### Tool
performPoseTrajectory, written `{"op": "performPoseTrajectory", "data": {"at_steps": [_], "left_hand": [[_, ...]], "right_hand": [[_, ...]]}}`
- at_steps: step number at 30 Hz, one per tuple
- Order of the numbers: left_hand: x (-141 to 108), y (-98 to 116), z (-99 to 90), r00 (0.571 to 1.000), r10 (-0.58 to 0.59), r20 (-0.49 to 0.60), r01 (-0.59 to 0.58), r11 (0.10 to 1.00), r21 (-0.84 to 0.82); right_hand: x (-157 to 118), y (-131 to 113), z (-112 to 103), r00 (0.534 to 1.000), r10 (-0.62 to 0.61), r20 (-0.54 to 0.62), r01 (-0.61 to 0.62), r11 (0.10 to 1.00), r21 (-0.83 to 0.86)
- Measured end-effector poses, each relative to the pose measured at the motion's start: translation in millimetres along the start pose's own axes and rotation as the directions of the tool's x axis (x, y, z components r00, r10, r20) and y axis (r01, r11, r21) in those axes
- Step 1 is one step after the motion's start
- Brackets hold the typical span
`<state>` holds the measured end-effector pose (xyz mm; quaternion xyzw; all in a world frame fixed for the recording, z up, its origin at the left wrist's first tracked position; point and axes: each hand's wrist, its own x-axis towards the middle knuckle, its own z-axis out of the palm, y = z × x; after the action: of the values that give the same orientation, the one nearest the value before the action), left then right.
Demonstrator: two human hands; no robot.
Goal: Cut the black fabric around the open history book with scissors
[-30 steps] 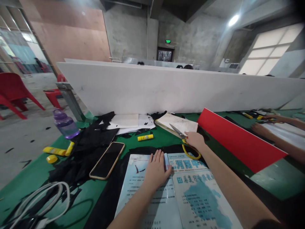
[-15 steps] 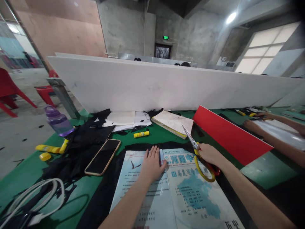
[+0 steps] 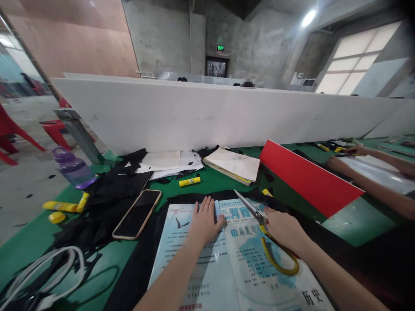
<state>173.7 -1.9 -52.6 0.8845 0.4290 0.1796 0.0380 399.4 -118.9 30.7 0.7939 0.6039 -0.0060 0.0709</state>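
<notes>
My left hand [image 3: 206,222] lies flat with its fingers stretched over the upper edge of an opened-out printed booklet [image 3: 191,263], pale blue with Chinese characters. Over the booklet's right half, my right hand [image 3: 283,229] grips a pair of scissors [image 3: 256,211] with silver blades and yellow handles. The blades look closed or nearly so and point up and to the left, above the printed title. Beneath the booklet spreads black cloth or paper [image 3: 138,263], showing along its top and left sides.
A phone [image 3: 138,214], black scraps, a glue stick [image 3: 189,182], a notebook [image 3: 232,164], a red board [image 3: 308,177], a purple bottle [image 3: 73,168] and a white cable [image 3: 79,272] lie around on the green table. White partition [image 3: 194,116] behind; another person's arms [image 3: 372,185] at right.
My right hand and the scissors have come down and nearer, the blade tips dropping from the notebook to the booklet's top edge. My left hand stays on the booklet.
</notes>
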Motion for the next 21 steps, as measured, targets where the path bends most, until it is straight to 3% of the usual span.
{"op": "performPoseTrajectory", "data": {"at_steps": [6, 12, 21], "left_hand": [[-1, 0, 3.2, 1.0, -0.021, -0.015, 0.022, 0.999, 0.028], [1, -1, 4.0, 1.0, -0.019, 0.007, 0.019, 0.999, 0.046], [26, 5, 10.9, 0.998, -0.061, 0.02, 0.059, 0.996, 0.062]], "right_hand": [[20, 21, 13, 0.994, 0.06, 0.089, -0.067, 0.995, 0.072], [35, 25, 23, 0.991, 0.085, 0.101, -0.091, 0.994, 0.06], [65, 35, 21, 0.989, 0.093, 0.116, -0.098, 0.994, 0.039]]}}
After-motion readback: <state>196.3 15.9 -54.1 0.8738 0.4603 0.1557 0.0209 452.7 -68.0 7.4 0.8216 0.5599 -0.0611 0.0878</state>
